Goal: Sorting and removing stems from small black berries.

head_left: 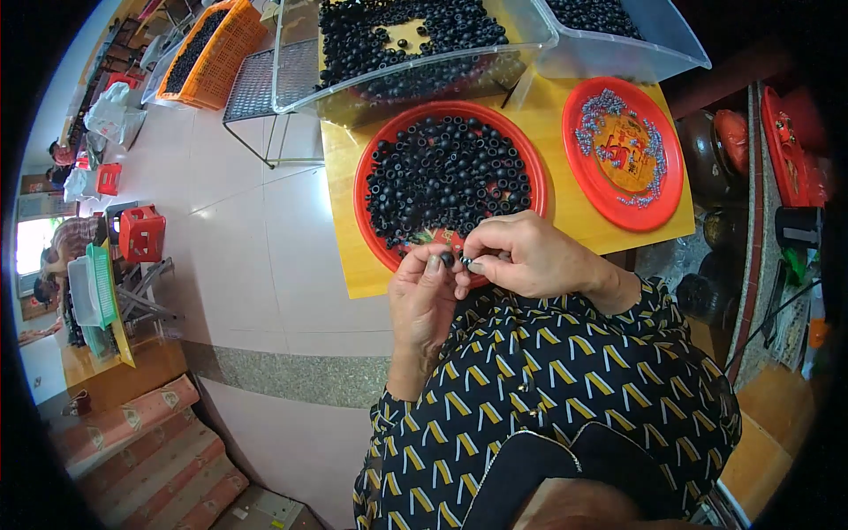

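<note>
Up Close, Two Hands Join Small Parts Over a Tray of Black Rings

Seated at a low yellow table (583, 216), a person in a dark patterned blouse brings both hands together just past the table's near edge. The left hand (424, 296) pinches a small black ring (448, 260) between thumb and forefinger, palm turned inward. The right hand (530, 256) meets it fingertip to fingertip, its thumb and forefinger closed on something tiny that is too small to make out. The ring sits between the two hands, just in front of the near rim of a red tray (364, 199) heaped with loose black rings. A second red tray (579, 155), off to the right, holds scattered small silvery pieces. Behind both stand clear plastic bins (424, 79) loaded with more black rings.

Judging by the grip, the step in hand looks like fitting one small piece to one ring, an assembly job done part by part. The next move would likely call for steady fingertip alignment and a firm press, with care that the ring does not slip from the pinch and drop to the tiled floor (256, 265).
</note>
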`<state>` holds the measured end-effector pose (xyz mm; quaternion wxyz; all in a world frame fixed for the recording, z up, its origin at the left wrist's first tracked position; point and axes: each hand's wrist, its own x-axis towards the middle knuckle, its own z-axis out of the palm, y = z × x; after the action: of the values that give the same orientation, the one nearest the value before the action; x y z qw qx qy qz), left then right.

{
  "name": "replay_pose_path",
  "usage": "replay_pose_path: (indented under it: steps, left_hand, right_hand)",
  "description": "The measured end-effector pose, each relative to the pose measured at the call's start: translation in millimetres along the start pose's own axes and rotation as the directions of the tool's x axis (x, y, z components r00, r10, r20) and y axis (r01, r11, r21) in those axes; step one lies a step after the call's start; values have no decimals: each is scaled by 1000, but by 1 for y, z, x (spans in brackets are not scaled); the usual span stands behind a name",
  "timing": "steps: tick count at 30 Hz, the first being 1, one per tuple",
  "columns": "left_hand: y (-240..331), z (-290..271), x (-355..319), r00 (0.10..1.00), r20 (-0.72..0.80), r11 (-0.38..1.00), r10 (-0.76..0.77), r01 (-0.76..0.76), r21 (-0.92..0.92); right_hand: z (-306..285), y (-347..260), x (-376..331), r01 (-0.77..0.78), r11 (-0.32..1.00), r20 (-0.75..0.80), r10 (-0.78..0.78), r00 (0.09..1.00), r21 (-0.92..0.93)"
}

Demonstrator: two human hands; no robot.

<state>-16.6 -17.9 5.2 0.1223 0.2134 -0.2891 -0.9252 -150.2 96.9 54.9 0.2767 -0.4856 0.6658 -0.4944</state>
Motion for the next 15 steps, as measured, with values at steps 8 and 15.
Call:
replay_pose_path:
  steps: [8,15]
  left_hand:
    - [-3,1,-10,996,19,988,85,-87,131]
    - [0,-4,-15,998,9,960,63,-63,272]
  right_hand:
    - [7,3,4,-7,999,129,11,992,-31]
    - [9,10,5,59,985,99,-43,994,-163]
